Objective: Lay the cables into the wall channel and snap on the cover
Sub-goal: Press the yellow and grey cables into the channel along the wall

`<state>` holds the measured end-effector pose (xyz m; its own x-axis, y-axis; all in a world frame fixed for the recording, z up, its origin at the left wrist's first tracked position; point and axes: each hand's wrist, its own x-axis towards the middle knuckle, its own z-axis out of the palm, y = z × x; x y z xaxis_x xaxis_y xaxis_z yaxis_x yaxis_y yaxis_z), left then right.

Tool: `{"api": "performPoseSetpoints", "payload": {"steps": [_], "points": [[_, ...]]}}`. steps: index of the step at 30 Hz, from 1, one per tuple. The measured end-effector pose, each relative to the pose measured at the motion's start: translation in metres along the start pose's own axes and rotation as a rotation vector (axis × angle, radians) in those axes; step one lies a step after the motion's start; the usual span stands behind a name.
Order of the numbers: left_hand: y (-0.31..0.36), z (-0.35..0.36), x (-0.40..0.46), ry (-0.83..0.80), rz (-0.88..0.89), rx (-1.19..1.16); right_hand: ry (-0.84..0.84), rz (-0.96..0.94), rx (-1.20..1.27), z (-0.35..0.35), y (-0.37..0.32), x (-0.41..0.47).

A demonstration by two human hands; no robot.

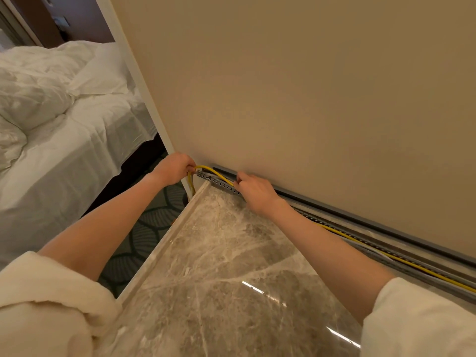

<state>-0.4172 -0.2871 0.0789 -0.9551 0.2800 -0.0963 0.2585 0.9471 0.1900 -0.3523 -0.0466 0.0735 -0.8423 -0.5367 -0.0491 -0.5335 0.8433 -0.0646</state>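
A grey slotted cable channel [219, 183] runs along the foot of the beige wall, at the back edge of a marble counter [231, 266]. A yellow cable [401, 261] lies inside it on the right, then arches up out of the channel's left end. My left hand [173, 168] grips the cable where it bends down past the counter's corner. My right hand [256, 193] pinches the cable against the channel a little further right. A grey strip [360, 219] sits against the wall behind the channel.
A bed with white crumpled bedding [56, 112] stands to the left, beyond a white wall edge [144, 81]. Patterned dark carpet [152, 228] shows between bed and counter. The counter's left rim [164, 243] drops off to the floor.
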Motion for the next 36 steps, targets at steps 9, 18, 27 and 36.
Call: {"api": "performPoseSetpoints", "payload": {"steps": [9, 18, 27, 36], "points": [[0.011, -0.002, 0.004, 0.025, -0.002, 0.127, 0.024, 0.003, 0.012, 0.005, 0.002, -0.002], [0.026, 0.012, -0.011, 0.246, 0.148, 0.008, 0.046, 0.012, 0.004, 0.011, 0.004, -0.004], [0.038, 0.026, -0.027, 0.194, 0.174, 0.222, 0.022, -0.002, 0.058, 0.018, 0.007, -0.008], [0.062, 0.017, -0.036, 0.109, 0.076, 0.380, 0.072, -0.029, 0.081, 0.025, 0.014, -0.061]]}}
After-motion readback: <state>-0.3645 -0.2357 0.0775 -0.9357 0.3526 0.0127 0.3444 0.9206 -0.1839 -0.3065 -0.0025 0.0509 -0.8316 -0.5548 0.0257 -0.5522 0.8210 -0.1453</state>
